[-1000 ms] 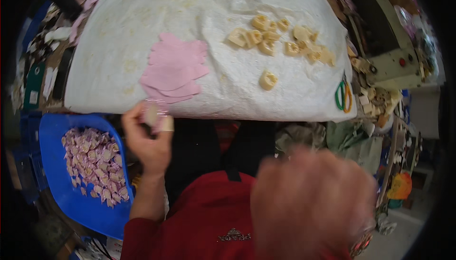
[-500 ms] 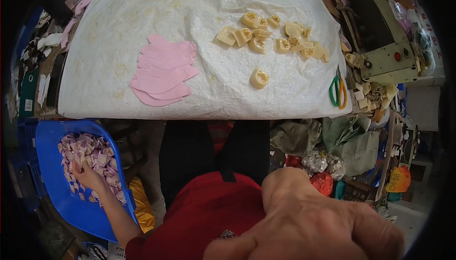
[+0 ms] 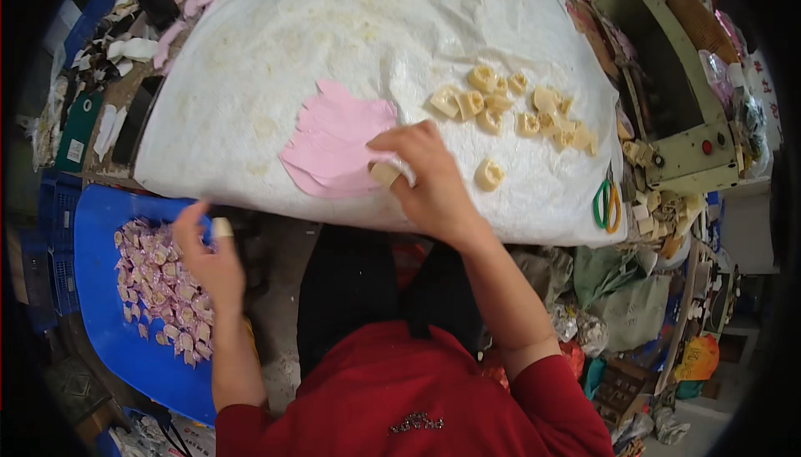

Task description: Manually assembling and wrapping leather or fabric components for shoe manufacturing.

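Observation:
Overlapping flat pink sheet pieces lie in a fanned stack on the white woven sheet of the table. My right hand is over the stack's right edge, index finger and thumb apart, the thumb wearing a pale cover. Something whitish shows between those fingers, too small to make out. My left hand is raised over the rim of a blue basin, fingers apart, nothing visible in them; its thumb also has a pale cover. Many small purple-and-beige pieces lie in the basin.
Cream-coloured hollow moulded pieces are grouped right of the stack, one lone piece nearer me. Scissors with green and yellow handles lie at the table's right edge. A pale green machine housing with a red button stands beyond.
My right hand has gone from close below the view to the pink stack. My left hand has risen out of the basin's pieces toward its rim. The view has shifted.

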Tool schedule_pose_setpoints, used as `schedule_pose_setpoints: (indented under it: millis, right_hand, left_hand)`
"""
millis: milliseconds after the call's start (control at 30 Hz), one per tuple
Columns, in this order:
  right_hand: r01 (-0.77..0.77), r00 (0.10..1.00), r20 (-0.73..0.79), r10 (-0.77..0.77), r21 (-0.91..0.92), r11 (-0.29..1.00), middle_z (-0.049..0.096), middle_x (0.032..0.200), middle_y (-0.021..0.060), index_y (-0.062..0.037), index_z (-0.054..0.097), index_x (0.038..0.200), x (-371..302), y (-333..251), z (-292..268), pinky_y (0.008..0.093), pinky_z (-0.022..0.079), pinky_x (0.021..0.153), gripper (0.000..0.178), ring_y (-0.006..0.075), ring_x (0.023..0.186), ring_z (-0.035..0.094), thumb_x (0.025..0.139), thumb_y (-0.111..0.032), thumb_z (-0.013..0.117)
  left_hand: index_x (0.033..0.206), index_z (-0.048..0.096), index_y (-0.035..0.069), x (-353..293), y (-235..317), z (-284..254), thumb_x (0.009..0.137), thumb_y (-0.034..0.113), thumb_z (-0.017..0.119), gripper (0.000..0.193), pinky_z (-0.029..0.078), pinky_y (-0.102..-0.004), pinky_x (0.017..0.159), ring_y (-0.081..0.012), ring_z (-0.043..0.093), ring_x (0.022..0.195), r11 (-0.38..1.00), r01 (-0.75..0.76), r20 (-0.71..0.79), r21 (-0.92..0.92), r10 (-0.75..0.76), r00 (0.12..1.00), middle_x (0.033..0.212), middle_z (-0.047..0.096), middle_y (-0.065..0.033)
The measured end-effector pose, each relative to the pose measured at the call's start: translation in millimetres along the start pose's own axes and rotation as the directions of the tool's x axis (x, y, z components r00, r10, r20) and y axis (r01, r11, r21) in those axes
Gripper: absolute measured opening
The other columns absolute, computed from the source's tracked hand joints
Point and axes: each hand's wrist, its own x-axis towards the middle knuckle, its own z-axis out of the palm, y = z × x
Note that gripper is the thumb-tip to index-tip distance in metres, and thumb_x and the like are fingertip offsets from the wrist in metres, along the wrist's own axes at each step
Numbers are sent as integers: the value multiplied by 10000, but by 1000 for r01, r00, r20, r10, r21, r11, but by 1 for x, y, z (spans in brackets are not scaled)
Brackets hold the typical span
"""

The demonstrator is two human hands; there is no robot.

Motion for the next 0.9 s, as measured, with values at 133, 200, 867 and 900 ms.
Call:
schedule_pose_setpoints:
  millis: [133,200,867,900]
  right_hand:
    - [89,995,56,-81,-167,982,604,989,59,-82,644,967,12,4,27,394,402,812,282,271,973,498,692,-24,618]
    - [141,990,16,-141,-213,967,590,956,50,-90,650,911,16,11,40,386,393,792,199,256,958,495,716,-96,609]
    - [-212,911,-152,383,623,753,595,922,108,-44,589,942,-1,32,-23,284,430,748,154,246,815,557,796,-4,555]
    - [-215,908,-157,389,622,753,595,922,108,-44,589,942,-7,28,-33,284,430,748,154,246,815,557,796,-4,555]
  left_hand:
    - [918,624,21,6,67,31,709,-49,620,221,457,-396,824,-314,576,903,903,-326,192,-281,385,903,935,594,-133]
    - [899,633,31,4,80,44,682,-29,640,226,460,-400,808,-301,590,910,834,-462,212,-302,532,820,933,598,-115]
    - [1054,610,-28,-14,101,53,752,-2,616,304,470,-399,883,-350,583,993,922,-246,310,-300,338,889,1023,620,-161]
    - [1067,601,-35,-9,112,48,764,14,615,308,469,-392,883,-356,585,988,922,-207,287,-327,306,908,1022,620,-172]
